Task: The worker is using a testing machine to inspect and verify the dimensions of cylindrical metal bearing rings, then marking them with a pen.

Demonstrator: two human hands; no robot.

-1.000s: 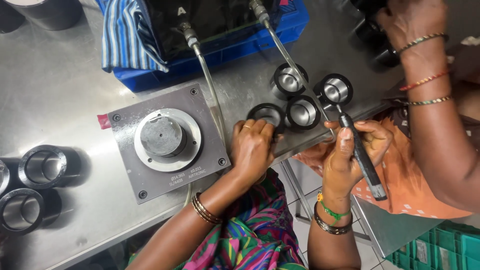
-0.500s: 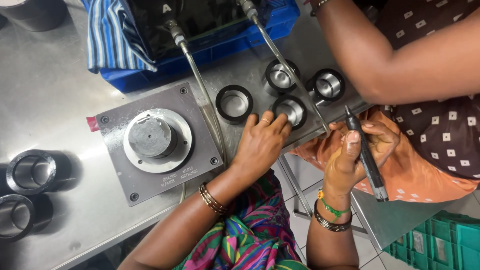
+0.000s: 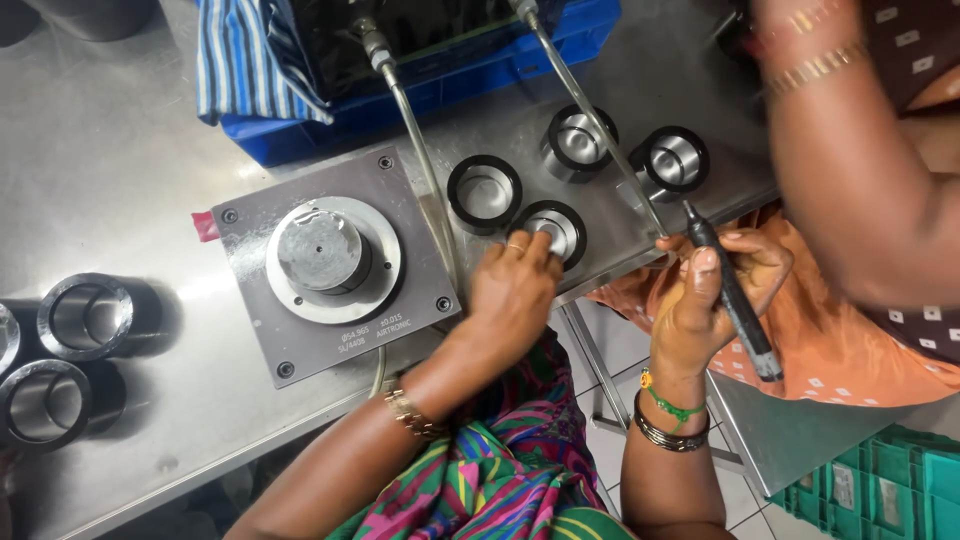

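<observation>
- While the left hand (image 3: pixel 515 290) rests at the table's (image 3: pixel 110 170) front edge, its fingertips press on a black-rimmed ring (image 3: pixel 552 230); the fingers are bent over the near rim, touching rather than closed around it, and they hide that part of the ring.
- The ring lies flat, its bore facing straight up, just beside a second ring (image 3: pixel 484 192) behind it to the left.
- The right hand (image 3: pixel 705 295) is clenched around a black pen (image 3: pixel 735 305), off the table edge over orange cloth (image 3: pixel 830 340).
- The pen's long axis runs diagonally: the tip points up and left toward the table, the butt down and right. The fingers cover its middle.
- Two more rings (image 3: pixel 578 142) (image 3: pixel 675 160) stand farther back, crossed by a thin metal tube (image 3: pixel 585 105).
- A grey plate (image 3: pixel 330 265) with a round gauge plug sits left of the hand; its small print is too fine to make out.
- Another person's arm (image 3: pixel 850 170) reaches in from the upper right, blurred, its hand cut off by the frame.
- Steel sleeves (image 3: pixel 85 315) at the left edge are partly cropped.
- A blue crate (image 3: pixel 440 85) and striped cloth (image 3: pixel 250 60) lie at the back.
</observation>
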